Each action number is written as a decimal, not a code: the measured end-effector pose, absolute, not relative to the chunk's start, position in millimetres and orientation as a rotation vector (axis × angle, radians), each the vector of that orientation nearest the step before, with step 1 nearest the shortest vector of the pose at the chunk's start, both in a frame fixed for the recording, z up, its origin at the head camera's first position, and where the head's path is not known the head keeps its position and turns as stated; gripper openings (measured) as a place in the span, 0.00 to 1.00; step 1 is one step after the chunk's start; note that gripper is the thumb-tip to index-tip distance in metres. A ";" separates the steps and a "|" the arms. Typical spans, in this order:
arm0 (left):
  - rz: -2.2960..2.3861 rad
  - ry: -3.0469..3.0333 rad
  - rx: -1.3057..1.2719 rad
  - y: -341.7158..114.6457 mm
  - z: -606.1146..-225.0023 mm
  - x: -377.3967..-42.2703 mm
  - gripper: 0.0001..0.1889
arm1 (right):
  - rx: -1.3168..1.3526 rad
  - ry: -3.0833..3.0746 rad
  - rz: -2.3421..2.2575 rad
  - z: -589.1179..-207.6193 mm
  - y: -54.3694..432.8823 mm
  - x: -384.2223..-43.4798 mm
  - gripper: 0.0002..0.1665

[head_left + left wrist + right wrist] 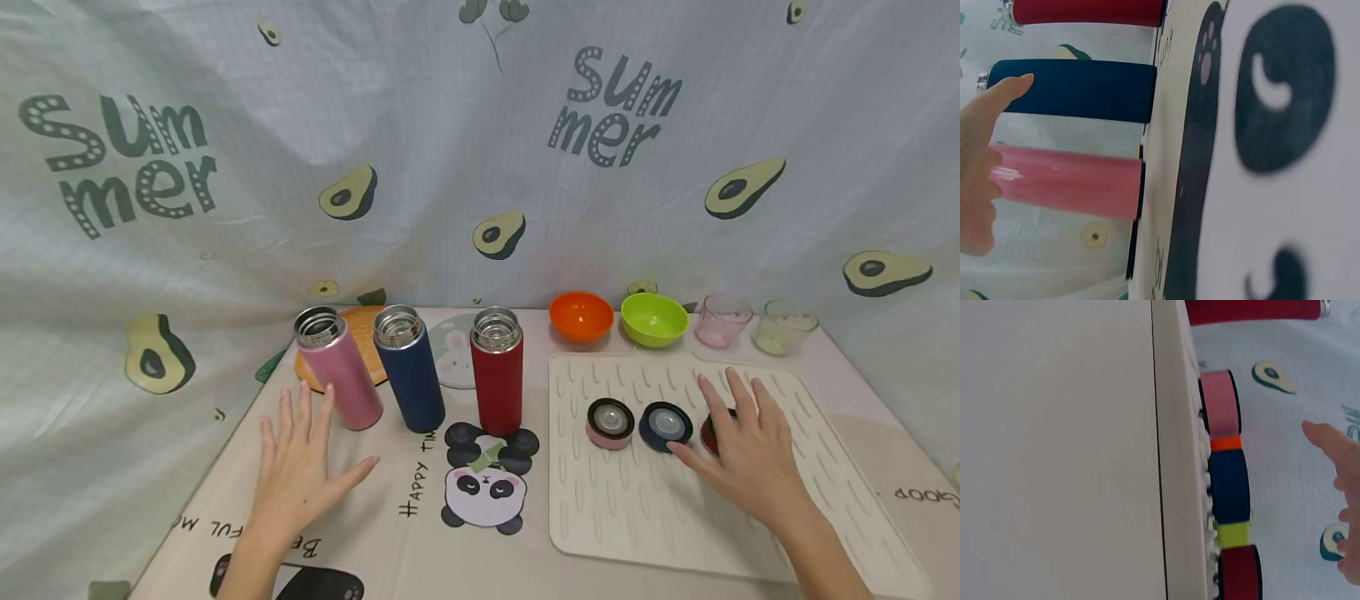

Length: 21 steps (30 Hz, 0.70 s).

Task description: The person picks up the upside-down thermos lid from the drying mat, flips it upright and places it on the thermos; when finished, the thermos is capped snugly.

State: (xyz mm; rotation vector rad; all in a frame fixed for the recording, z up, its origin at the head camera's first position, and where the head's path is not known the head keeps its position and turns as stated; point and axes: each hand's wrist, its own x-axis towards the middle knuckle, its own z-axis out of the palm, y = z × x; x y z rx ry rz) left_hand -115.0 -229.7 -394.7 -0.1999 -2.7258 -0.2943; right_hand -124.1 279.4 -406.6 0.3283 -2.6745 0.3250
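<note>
Three lidless thermos bottles stand in a row at the left: a pink bottle [341,375], a blue bottle [410,371] and a red bottle [498,375]. My left hand [296,467] is held with fingers spread in front of the pink one, empty. On a ribbed cream mat [600,517] lie a pink lid [610,423], a blue lid [665,426] and a red lid [1239,573], set in a row. Over the red lid, partly hiding it in the head view, hovers my right hand [753,450], fingers spread, holding nothing.
Behind the mat stand an orange bowl [581,317], a green bowl [654,320], a pink glass [723,321] and a pale green glass [784,327]. A round orange coaster [363,337] lies behind the bottles. A printed cloth [420,125] hangs along the back.
</note>
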 end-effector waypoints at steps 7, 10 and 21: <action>-0.354 -2.701 -0.225 -217.3 -390.7 -111.7 0.54 | 0.376 -2.692 0.341 -409.0 255.2 -136.2 0.53; -0.359 -2.712 -0.234 -210.1 -389.9 -109.1 0.54 | 0.410 -2.702 0.342 -411.1 245.8 -141.3 0.51; -0.386 -2.672 -0.332 -191.4 -390.8 -101.2 0.44 | 0.604 -2.738 0.334 -431.1 223.8 -165.4 0.47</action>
